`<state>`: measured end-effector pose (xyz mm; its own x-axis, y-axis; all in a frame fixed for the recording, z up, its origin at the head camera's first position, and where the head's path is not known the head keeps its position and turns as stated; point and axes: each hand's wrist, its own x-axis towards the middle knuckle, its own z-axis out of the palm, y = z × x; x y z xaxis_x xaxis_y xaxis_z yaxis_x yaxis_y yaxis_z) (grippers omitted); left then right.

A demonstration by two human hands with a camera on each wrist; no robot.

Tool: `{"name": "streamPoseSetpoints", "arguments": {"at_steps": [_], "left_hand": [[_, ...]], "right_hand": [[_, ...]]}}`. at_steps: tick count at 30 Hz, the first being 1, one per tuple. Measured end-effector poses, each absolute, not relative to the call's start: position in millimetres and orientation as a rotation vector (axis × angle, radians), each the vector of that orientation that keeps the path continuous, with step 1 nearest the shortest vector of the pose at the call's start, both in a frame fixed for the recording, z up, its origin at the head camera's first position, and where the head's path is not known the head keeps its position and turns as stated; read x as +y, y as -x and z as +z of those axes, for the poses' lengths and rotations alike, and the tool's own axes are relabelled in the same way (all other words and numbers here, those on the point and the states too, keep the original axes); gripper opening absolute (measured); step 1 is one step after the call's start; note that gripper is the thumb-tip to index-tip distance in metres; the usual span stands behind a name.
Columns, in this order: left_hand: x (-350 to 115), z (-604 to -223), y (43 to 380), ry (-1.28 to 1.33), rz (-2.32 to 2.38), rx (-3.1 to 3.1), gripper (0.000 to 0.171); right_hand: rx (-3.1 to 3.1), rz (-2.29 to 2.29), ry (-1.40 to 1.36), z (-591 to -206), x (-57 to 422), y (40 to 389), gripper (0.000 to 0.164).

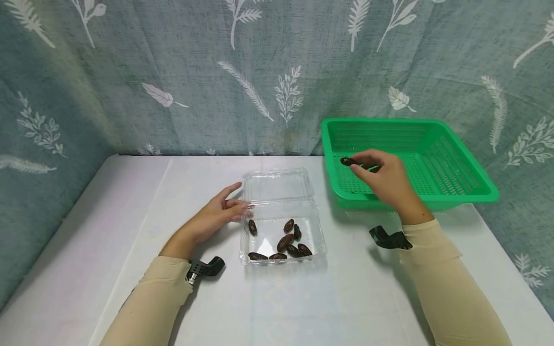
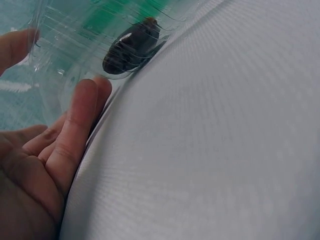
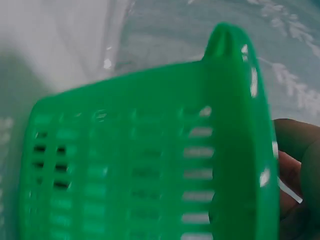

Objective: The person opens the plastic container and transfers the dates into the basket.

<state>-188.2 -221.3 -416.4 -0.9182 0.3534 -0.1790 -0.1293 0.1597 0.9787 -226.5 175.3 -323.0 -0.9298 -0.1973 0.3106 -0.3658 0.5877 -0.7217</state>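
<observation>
My right hand [image 1: 383,175] pinches a dark brown date [image 1: 347,161] between thumb and fingertips, over the left end of the green plastic basket [image 1: 459,198]. In the right wrist view the basket's wall [image 3: 150,85] hides most of that hand, and the date is out of sight. My left hand [image 1: 216,214] touches the left side of a clear hinged plastic box [image 1: 320,230], its fingers loosely extended. The box's lid [image 1: 277,185] lies folded back toward the curtain. Several dates [image 1: 284,242] lie in the box, mostly toward its near right; one date [image 2: 132,47] shows through its wall.
A white cloth [image 1: 277,302] covers the table. Behind it and at both sides hangs a grey-green curtain [image 1: 195,62] with white leaf prints. The basket stands at the back right, close to the curtain. Dark shapes [image 3: 60,167] show through slots in its wall.
</observation>
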Motion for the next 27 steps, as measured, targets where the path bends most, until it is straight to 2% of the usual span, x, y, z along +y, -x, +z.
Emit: {"name": "streamPoseSetpoints", "arguments": {"at_steps": [10,17,27], "left_hand": [[-221,-418,192,-0.23,1.815,2.067,0.078],[-223,-420,190,-0.227,1.851,2.056,0.076],[-221,-419,189,-0.229,1.828,2.061,0.078]], "right_hand": [[-2.877,0.969,-0.5,-322,195,247,0.02],[-3.111,0.868,-0.561,-315,193,264,0.024],[-3.283,0.781,-0.713,-327,192,280,0.018]]}}
